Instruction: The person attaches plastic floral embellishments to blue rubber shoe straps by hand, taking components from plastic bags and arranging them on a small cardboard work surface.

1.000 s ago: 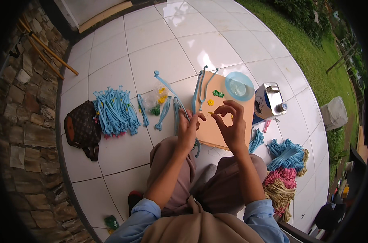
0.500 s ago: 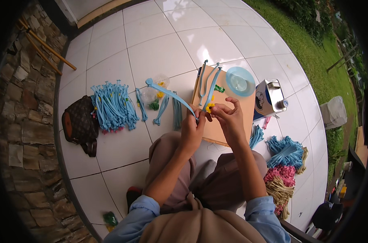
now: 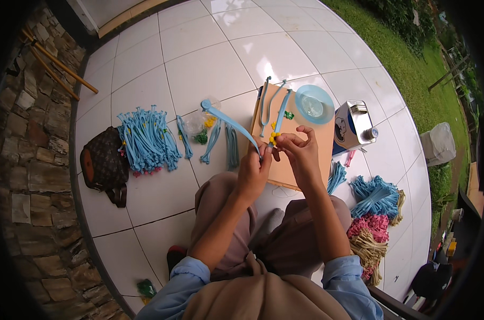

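Observation:
A light blue flat strap (image 3: pixel 228 118) with a rounded end arcs up and left from my left hand (image 3: pixel 254 169), whose thumb and fingers are closed on its lower part. My right hand (image 3: pixel 301 156) pinches with thumb and forefinger at a small yellow flower-shaped piece (image 3: pixel 273 140), close to the left fingertips; its other fingers are raised. Fingers partly hide the contact between strap and flower. Both hands are over the near part of a tan board (image 3: pixel 298 173). On it lie more blue straps (image 3: pixel 282 109) and small green pieces (image 3: pixel 289 114).
A translucent blue bowl (image 3: pixel 329 109) sits at the board's far right, beside a metal can (image 3: pixel 354 128). Bundles of blue straps (image 3: pixel 148 140) and a brown bag (image 3: pixel 104 165) lie left. Blue (image 3: pixel 375 197), pink (image 3: pixel 369 229) and beige bundles (image 3: pixel 367 252) lie right.
The strap's rounded end has swung a little to the right. The yellow flower piece has turned at my fingertips, so its dark centre no longer shows. Both hands stay almost in place.

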Tool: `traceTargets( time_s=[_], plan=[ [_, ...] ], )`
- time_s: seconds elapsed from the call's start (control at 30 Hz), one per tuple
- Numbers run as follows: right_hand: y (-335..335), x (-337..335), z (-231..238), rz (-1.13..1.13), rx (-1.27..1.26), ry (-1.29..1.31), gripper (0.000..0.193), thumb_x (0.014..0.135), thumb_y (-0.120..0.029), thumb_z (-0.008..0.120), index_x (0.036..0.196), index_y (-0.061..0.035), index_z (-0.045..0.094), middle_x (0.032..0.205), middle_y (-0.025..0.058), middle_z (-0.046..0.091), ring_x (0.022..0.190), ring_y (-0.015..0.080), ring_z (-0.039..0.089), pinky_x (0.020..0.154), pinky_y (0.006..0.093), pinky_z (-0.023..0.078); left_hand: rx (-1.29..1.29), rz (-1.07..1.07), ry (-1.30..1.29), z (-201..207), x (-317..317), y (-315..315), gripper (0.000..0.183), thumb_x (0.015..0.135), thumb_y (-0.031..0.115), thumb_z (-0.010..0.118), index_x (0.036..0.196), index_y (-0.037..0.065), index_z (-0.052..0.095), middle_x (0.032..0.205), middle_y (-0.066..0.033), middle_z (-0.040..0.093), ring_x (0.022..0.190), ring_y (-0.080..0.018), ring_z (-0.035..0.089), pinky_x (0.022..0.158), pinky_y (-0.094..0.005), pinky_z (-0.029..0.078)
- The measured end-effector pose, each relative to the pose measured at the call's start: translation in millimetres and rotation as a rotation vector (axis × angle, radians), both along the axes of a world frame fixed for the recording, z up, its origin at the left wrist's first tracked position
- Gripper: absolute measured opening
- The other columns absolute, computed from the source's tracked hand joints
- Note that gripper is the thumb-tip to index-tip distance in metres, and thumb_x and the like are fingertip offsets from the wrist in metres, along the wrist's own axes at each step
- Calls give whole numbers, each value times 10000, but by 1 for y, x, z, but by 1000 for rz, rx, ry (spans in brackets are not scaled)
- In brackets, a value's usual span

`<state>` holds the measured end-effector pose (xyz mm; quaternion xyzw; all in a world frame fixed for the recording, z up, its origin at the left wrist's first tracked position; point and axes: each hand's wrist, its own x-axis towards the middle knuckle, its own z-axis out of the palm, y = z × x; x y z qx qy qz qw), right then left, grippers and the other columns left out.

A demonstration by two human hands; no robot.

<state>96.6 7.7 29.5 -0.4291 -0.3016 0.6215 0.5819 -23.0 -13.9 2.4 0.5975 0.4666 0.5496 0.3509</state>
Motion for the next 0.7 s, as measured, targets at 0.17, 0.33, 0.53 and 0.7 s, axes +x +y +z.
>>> traceTargets(
  time_s=[0.17,0.33,0.53,0.7],
  plan=[
    [-1,-1,-1,1,0,-45,478,746,-9,657,1020,-60,269,817,152,602,679,170,565,588,289,467,-46,-78,-7,1,-3,0,136,878,11,450,816,25,330,664,-113,421,607,-223,531,588,-304,440],
    [0,-2,-3,24,63,-81,529,766,-47,649,1119,-57,256,827,114,584,694,144,570,613,274,471,-99,-80,-62,1,-2,1,136,879,3,436,823,27,314,653,-103,412,598,-205,549,555,-296,438],
    [0,-5,3,72,70,-239,584,771,-31,644,1183,-51,231,807,108,597,720,135,580,616,250,469,-148,-133,-79,-6,-3,2,175,885,-10,423,788,64,297,687,-42,421,638,-77,515,535,-237,380],
    [-1,-7,0,44,115,-252,562,780,-11,628,1174,-50,229,744,103,594,638,124,568,483,217,430,-144,-162,-64,-7,0,0,164,882,-16,421,798,61,303,664,-48,434,613,-106,529,524,-254,384]
  ],
)
